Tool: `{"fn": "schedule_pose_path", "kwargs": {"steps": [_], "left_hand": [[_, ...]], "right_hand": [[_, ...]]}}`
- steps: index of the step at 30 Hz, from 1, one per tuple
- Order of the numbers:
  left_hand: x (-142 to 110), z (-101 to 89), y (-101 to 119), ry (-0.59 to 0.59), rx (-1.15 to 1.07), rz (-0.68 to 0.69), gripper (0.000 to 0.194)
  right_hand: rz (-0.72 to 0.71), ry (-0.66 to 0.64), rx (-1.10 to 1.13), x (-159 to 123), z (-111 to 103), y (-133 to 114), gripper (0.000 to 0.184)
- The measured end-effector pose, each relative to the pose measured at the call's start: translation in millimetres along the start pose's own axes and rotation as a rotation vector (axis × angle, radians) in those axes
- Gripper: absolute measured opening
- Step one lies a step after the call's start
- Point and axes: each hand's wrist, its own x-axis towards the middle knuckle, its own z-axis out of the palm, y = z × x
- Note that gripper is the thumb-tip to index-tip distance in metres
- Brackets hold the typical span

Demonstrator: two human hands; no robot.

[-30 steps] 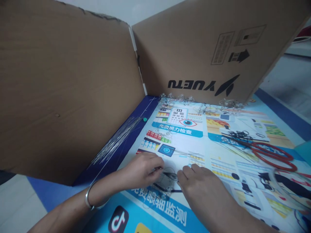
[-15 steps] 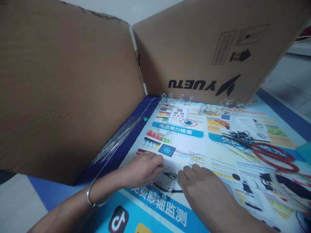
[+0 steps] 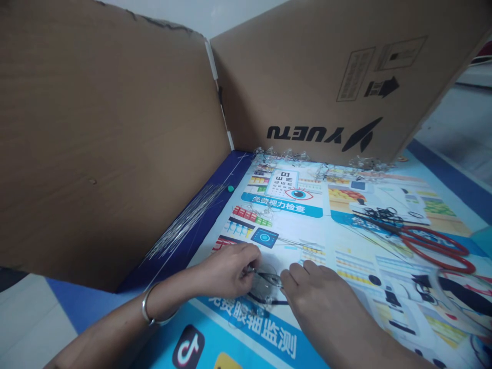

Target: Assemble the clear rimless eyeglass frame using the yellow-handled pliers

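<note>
Closed in a pinch, my left hand holds a thin wire near its fingertips. Facing it from the right, my right hand is also closed, its fingertips on the other side of the same wire, which bends into a loop in the gap. A dark thin strand runs along with it; its exact kind is too blurred to tell. Small clear beads lie just below the gap, on the printed sheet. The fingertips of my right hand are mostly hidden behind its knuckles.
Red-handled scissors lie at the right, beside a pile of black rings. Straight thin wires lie along the left cardboard panel. Clear beaded pieces line the foot of the back panel.
My left hand has turned slightly, so more of the strand at its fingertips shows. My right hand stays nearly in place. The view has shifted very slightly.
</note>
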Motion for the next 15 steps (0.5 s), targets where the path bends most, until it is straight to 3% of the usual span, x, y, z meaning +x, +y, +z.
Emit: {"fn": "schedule_pose_path", "kwargs": {"steps": [7, 15], "left_hand": [[1.6, 1.7, -5.8, 0.006, -0.051, 0.086, 0.021], [2.9, 2.5, -4.1, 0.015, -0.051, 0.002, 0.021]], "right_hand": [[-0.007, 0.006, 0.001, -0.4, 1.4, 2.1, 0.021], [0.001, 0.040, -0.012, -1.1, 5.3, 0.0, 0.022]]}}
